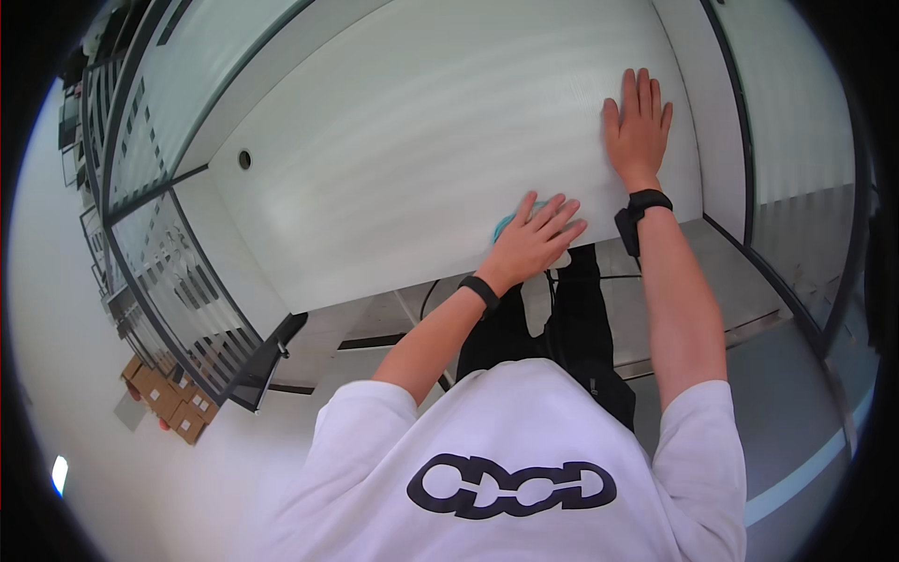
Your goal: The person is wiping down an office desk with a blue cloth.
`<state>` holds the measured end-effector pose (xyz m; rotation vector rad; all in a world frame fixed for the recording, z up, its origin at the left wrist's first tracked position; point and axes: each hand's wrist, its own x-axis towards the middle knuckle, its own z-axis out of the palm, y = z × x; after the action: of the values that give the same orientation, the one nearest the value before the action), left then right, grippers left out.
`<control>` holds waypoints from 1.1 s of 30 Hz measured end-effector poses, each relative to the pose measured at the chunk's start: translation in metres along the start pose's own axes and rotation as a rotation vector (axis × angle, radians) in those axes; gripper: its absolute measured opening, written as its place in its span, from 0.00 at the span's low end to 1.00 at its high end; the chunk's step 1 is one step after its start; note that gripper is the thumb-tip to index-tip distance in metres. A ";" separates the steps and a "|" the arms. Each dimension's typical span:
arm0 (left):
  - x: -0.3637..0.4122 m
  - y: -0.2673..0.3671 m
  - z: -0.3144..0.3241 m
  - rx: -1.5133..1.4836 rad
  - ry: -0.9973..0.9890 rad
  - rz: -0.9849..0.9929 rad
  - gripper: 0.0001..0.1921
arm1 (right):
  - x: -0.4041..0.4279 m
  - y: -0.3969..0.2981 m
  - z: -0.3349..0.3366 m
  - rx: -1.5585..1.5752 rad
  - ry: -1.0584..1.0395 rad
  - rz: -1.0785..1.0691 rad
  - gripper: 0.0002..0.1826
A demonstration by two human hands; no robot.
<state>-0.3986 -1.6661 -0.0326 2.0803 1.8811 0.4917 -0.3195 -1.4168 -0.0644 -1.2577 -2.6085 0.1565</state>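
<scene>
My right hand [639, 133] lies palm down on the white tabletop [393, 154], near its right end, fingers spread and nothing in them. A black band with a dark box-shaped device [630, 228] is on that wrist. My left hand [532, 242] is palm down at the tabletop's front edge, its fingers apart. It covers most of a teal item [501, 228], of which only a curved rim shows; what it is I cannot tell. A pale object [562, 260] peeks out below the same hand. A black wristband [480, 291] circles my left wrist.
White panels with dark-framed glass border the tabletop, including a right-hand panel [716, 119]. A round cable hole [244, 159] is at the far left. Cardboard boxes [168, 397] stand beyond the left partition. A black cable [425, 298] hangs below the front edge.
</scene>
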 end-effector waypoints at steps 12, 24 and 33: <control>0.066 -0.225 -0.085 0.285 0.148 -0.598 0.33 | 0.010 -0.011 -0.007 0.002 -0.020 0.128 0.32; 0.035 -0.039 -0.032 -0.153 -0.377 -0.118 0.39 | 0.008 -0.010 -0.013 0.066 -0.038 0.175 0.33; 0.111 -0.155 -0.079 0.013 -0.400 0.080 0.34 | 0.006 -0.009 -0.017 0.070 -0.053 0.185 0.33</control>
<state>-0.5623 -1.5404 -0.0233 2.0797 1.5786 0.0684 -0.3254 -1.4174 -0.0449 -1.4881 -2.5029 0.3158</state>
